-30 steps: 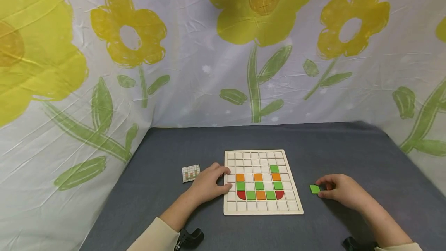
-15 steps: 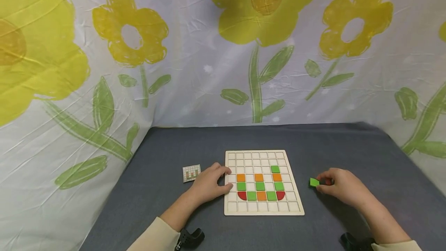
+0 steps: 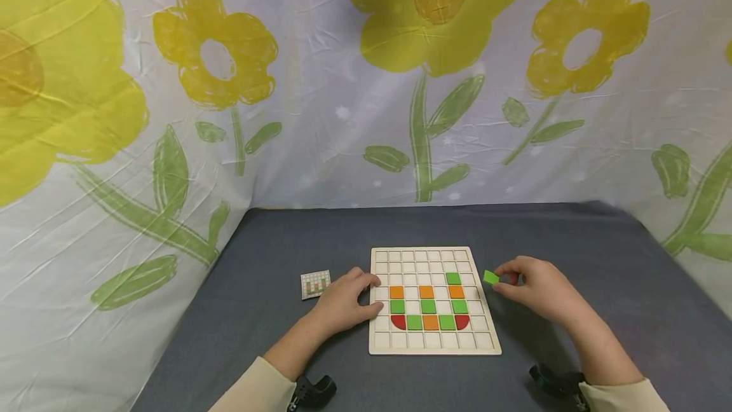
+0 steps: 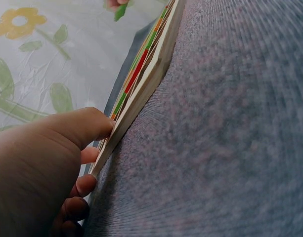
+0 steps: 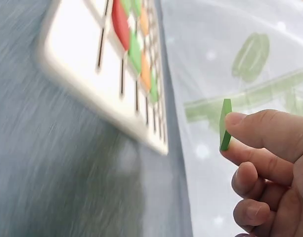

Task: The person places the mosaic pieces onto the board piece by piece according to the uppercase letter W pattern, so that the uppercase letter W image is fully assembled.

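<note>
My right hand (image 3: 537,288) pinches a green square tile (image 3: 490,277) between thumb and fingertips, held up just off the board's right edge. In the right wrist view this tile (image 5: 225,124) stands edge-on, and the other fingers are curled. A dark reddish sliver (image 5: 246,235) shows below them; its kind cannot be told. My left hand (image 3: 345,301) rests on the left edge of the pale gridded board (image 3: 434,341), thumb and forefinger spread along the rim. Orange tiles (image 3: 431,322), green tiles (image 3: 427,306) and two red rounded-corner tiles (image 3: 462,322) lie in the grid.
A small card (image 3: 315,284) with a printed grid pattern lies left of the board, beyond my left hand. Dark grey cloth (image 3: 286,240) covers the table. A white curtain (image 3: 320,113) with painted flowers stands behind and at the sides.
My right hand has lifted the green tile from the table at the right and moved it left and away from me, up to the board's edge. My left hand stays put.
</note>
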`<action>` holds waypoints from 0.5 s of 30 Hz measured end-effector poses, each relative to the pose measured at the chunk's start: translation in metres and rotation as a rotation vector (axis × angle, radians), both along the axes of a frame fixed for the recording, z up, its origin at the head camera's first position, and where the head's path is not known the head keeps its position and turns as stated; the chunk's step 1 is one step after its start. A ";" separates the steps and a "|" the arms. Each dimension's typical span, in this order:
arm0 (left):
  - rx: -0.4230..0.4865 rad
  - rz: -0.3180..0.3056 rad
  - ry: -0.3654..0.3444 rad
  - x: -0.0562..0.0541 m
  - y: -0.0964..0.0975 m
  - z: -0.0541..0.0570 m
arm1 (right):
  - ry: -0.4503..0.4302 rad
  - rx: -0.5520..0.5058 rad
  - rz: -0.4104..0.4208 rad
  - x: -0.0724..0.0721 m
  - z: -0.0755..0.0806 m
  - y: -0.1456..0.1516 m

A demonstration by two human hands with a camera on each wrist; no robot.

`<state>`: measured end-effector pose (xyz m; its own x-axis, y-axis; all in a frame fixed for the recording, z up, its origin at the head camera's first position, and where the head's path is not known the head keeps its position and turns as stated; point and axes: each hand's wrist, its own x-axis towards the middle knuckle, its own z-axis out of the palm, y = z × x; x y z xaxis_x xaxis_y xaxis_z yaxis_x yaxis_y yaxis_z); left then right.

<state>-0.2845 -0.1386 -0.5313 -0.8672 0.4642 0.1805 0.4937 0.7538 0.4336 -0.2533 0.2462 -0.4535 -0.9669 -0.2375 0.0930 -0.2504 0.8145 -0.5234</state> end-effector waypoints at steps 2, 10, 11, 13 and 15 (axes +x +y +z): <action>0.001 -0.001 -0.002 0.000 0.000 0.000 | 0.008 -0.015 0.009 -0.002 0.002 -0.008; 0.004 -0.001 0.000 0.000 0.000 0.001 | 0.009 -0.049 0.037 -0.014 0.011 -0.037; 0.003 -0.001 0.000 0.001 0.000 0.002 | 0.013 -0.049 0.040 -0.015 0.012 -0.040; 0.002 -0.001 -0.001 0.001 0.000 0.002 | 0.022 -0.048 0.050 -0.018 0.012 -0.047; 0.000 0.000 -0.001 0.001 0.000 0.003 | 0.031 -0.046 0.063 -0.021 0.013 -0.055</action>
